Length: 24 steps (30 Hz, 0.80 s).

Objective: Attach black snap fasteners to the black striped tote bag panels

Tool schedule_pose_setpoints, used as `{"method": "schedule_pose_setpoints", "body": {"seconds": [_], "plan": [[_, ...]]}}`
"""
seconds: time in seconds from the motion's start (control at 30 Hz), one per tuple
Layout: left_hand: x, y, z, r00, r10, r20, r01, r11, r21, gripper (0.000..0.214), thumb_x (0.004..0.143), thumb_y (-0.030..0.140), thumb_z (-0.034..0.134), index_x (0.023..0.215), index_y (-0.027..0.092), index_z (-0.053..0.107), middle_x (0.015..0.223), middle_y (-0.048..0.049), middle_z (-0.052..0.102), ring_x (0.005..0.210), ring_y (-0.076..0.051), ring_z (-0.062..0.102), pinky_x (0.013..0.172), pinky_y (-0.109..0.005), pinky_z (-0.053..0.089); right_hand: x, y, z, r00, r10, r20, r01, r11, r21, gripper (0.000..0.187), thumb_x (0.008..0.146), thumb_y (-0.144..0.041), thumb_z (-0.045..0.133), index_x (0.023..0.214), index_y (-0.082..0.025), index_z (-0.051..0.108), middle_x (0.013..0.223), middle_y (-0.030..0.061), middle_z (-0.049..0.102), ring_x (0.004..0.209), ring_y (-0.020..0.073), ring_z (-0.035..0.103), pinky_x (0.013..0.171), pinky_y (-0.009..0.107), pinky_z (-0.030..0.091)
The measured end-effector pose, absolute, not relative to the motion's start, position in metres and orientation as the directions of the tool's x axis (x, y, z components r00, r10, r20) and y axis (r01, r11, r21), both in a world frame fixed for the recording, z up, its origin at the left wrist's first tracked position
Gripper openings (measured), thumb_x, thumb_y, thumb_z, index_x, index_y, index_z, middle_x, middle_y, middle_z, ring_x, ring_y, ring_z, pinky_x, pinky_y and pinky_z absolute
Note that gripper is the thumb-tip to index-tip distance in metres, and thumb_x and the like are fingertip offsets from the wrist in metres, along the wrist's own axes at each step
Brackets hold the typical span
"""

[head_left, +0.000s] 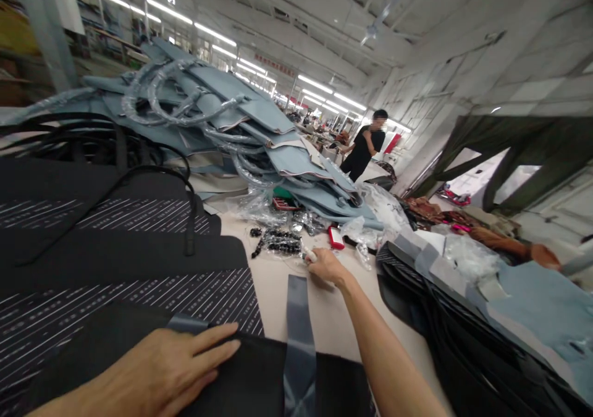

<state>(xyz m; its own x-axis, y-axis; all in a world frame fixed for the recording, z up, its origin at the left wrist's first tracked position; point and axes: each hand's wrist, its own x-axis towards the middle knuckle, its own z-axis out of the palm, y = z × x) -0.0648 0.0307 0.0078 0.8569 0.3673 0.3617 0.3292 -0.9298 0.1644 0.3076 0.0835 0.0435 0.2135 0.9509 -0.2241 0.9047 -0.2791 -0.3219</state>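
Left hand (171,367) flat, fingers straight, on black panel (250,386); right hand (327,267) outstretched, fingers pinching white object (309,256)

The left hand (157,367) lies flat on the black fabric panel (250,380) at 6 o'clock, with the grey webbing strap (299,330) across it just to the right. At 12 o'clock the right hand (327,265) rests on the beige table (333,324), holding a small white object (309,256). The heap of blue-grey fabric bags (231,126) lies behind at 11 o'clock and the black striped fabric bags (115,250) at 9.

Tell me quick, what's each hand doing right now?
Left hand: open, flat on the black fabric.
Right hand: closed on a small white object.
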Motion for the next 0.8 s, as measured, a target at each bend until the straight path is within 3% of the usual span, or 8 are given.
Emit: {"method": "schedule_pose_setpoints", "body": {"seconds": [0.1, 0.2, 0.43, 0.6, 0.8], "plan": [[-0.051, 0.034, 0.016, 0.942, 0.271, 0.197, 0.247, -0.96, 0.134, 0.036, 0.095, 0.023, 0.046, 0.129, 0.026, 0.059, 0.14, -0.0057, 0.058, 0.078, -0.019, 0.073, 0.066, -0.032, 0.058, 0.309, 0.07, 0.049, 0.271, 0.945, -0.184, 0.86, -0.324, -0.394, 0.019, 0.089, -0.027, 0.065, 0.104, -0.014, 0.063, 0.094, 0.0032, 0.066, 0.081, 0.0166, 0.063, 0.073, 0.033, 0.054], [-0.043, 0.036, 0.017, 0.944, 0.296, 0.147, 0.276, -0.95, 0.144, 0.034, 0.094, 0.025, 0.048, 0.127, 0.024, 0.059, 0.141, -0.0069, 0.057, 0.077, -0.019, 0.072, 0.066, -0.033, 0.058, 0.304, 0.053, 0.059, 0.299, 0.939, -0.168, 0.803, -0.343, -0.487, 0.022, 0.079, -0.018, 0.064, 0.101, -0.013, 0.064, 0.075, -0.0005, 0.062, 0.064, 0.0143, 0.058, 0.061, 0.028, 0.048], [-0.046, 0.026, 0.016, 0.927, 0.344, 0.149, 0.323, -0.935, 0.149, 0.038, 0.093, 0.025, 0.05, 0.13, 0.025, 0.055, 0.141, -0.0071, 0.057, 0.074, -0.018, 0.071, 0.063, -0.032, 0.055, 0.217, -0.007, 0.064, 0.119, 0.931, -0.346, 0.563, -0.35, -0.749, 0.025, 0.069, -0.034, 0.066, 0.087, -0.017, 0.063, 0.061, -0.0046, 0.055, 0.049, 0.0103, 0.045, 0.047, 0.025, 0.038], [-0.044, 0.027, 0.012, 0.926, 0.345, 0.151, 0.326, -0.935, 0.141, 0.035, 0.094, 0.028, 0.048, 0.127, 0.026, 0.055, 0.141, -0.0057, 0.056, 0.068, -0.018, 0.069, 0.058, -0.034, 0.052, 0.18, -0.017, 0.041, 0.069, 0.923, -0.379, 0.606, -0.341, -0.719, 0.013, 0.072, -0.029, 0.065, 0.079, -0.019, 0.064, 0.058, -0.0056, 0.053, 0.052, 0.0102, 0.044, 0.048, 0.023, 0.034], [-0.045, 0.027, 0.006, 0.911, 0.348, 0.221, 0.307, -0.93, 0.2, 0.032, 0.094, 0.027, 0.048, 0.125, 0.025, 0.057, 0.139, -0.0047, 0.057, 0.064, -0.014, 0.065, 0.055, -0.031, 0.047, 0.177, -0.009, 0.034, 0.079, 0.912, -0.402, 0.66, -0.35, -0.665, 0.014, 0.072, -0.031, 0.065, 0.08, -0.02, 0.064, 0.056, -0.0062, 0.052, 0.05, 0.0105, 0.044, 0.049, 0.023, 0.034]]}}
